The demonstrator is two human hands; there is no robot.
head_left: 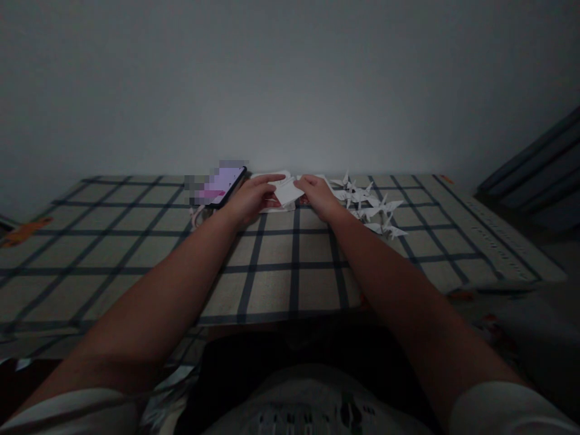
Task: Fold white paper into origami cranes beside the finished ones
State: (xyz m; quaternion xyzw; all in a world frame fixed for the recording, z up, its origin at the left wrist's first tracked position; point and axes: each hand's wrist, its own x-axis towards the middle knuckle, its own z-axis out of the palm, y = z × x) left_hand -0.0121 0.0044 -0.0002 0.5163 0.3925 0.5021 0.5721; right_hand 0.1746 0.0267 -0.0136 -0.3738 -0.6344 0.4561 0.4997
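A small folded piece of white paper (pixel 288 192) is held up between my two hands near the far side of the table. My left hand (pixel 252 197) grips its left edge, with the index finger stretched along the top. On the right side, my right hand (pixel 317 194) pinches the paper between thumb and fingers. Behind and beneath my hands lie more white paper sheets (pixel 272 174), partly hidden. Several folded white paper cranes (pixel 369 204) sit in a cluster just right of my right hand.
A phone (pixel 226 182) with a lit screen leans left of my left hand, partly blurred out; a pale cord (pixel 196 216) lies by it. The checked tablecloth (pixel 272 290) covers the table, which meets a plain wall (pixel 290 84). Dark folded fabric (pixel 534 154) hangs at the right.
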